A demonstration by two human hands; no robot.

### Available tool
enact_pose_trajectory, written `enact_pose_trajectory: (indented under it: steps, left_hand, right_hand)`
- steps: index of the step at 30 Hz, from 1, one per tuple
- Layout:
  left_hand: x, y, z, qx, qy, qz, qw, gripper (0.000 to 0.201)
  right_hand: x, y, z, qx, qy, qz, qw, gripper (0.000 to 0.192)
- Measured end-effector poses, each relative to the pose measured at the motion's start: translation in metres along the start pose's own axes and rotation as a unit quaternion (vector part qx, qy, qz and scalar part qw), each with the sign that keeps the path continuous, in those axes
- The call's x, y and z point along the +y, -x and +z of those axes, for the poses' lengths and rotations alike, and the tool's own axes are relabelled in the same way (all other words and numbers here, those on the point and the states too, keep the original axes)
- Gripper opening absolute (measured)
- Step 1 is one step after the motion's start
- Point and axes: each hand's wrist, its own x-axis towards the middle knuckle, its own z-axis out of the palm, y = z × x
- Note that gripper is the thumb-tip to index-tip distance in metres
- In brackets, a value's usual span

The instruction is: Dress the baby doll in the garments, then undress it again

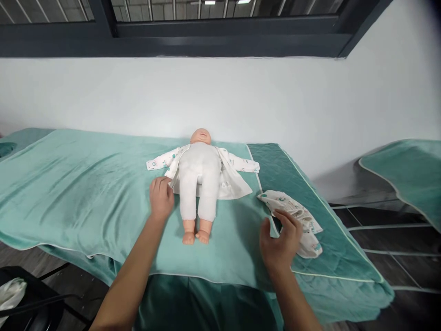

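A baby doll (pixel 200 168) lies on its back, head toward the wall, its torso and legs white and its feet bare. Both its arms are in the sleeves of a white patterned baby shirt (pixel 236 184), whose front is spread wide apart. My left hand (pixel 161 197) rests at the shirt's lower left edge, fingers lying forward and thumb hidden. Over on the right, a bundled patterned baby garment (pixel 289 204) lies on the bedding. Thumb and fingers apart, my right hand (pixel 281 239) hovers by its near left side and partly covers it.
A green velvety cover (pixel 86 184) spreads across the bed, with a darker quilted part (pixel 330 239) at right. Behind stand a white wall (pixel 172 96) and a dark window frame (pixel 223 39). A metal rack (pixel 389 226) is at right, a black chair (pixel 37 299) lower left.
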Motion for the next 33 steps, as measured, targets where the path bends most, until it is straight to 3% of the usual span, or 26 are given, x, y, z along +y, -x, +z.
enact_pose_trajectory:
  steps: [3,7,10,14,17,20,22,24,26,28,30,33]
  left_hand:
    - [0.007,0.006,-0.004,-0.08,-0.025,0.044,0.995,0.026]
    - [0.014,0.014,-0.014,-0.189,-0.062,0.083,0.976,0.018]
    - [0.013,0.022,-0.022,-0.207,-0.046,0.067,0.975,0.018]
    - [0.012,0.033,-0.03,-0.188,0.057,-0.025,0.98,0.021]
    - [0.029,0.037,-0.044,-0.166,0.191,-0.109,0.961,0.017]
    - [0.071,0.031,-0.074,-0.188,0.343,-0.15,0.908,0.015]
    - [0.105,0.021,-0.102,-0.234,0.443,-0.135,0.855,0.029]
    - [0.135,0.009,-0.129,-0.266,0.489,-0.076,0.827,0.05]
    - [0.154,-0.002,-0.151,-0.26,0.478,-0.01,0.839,0.071]
    - [0.163,-0.01,-0.164,-0.207,0.451,0.018,0.868,0.075]
    - [0.165,-0.017,-0.173,-0.136,0.443,0.007,0.886,0.062]
    - [0.161,-0.025,-0.186,-0.065,0.458,-0.017,0.887,0.044]
  right_hand:
    - [0.019,-0.007,-0.021,-0.045,0.108,-0.011,0.993,0.039]
    - [0.046,-0.029,-0.036,-0.127,0.161,0.032,0.978,0.034]
    - [0.058,-0.049,-0.046,-0.175,0.153,0.033,0.972,0.024]
    - [0.049,-0.083,-0.065,-0.272,0.059,0.099,0.955,0.016]
    - [0.011,-0.105,-0.077,-0.313,-0.042,0.168,0.934,0.023]
    - [-0.051,-0.118,-0.082,-0.312,-0.163,0.263,0.899,0.033]
    - [-0.098,-0.123,-0.08,-0.304,-0.299,0.309,0.85,0.036]
    - [-0.144,-0.127,-0.079,-0.315,-0.402,0.321,0.797,0.034]
    - [-0.181,-0.132,-0.08,-0.342,-0.487,0.305,0.744,0.031]
    - [-0.207,-0.136,-0.084,-0.366,-0.533,0.278,0.711,0.03]
    - [-0.223,-0.14,-0.091,-0.378,-0.536,0.246,0.714,0.031]
    - [-0.234,-0.142,-0.103,-0.391,-0.488,0.177,0.76,0.041]
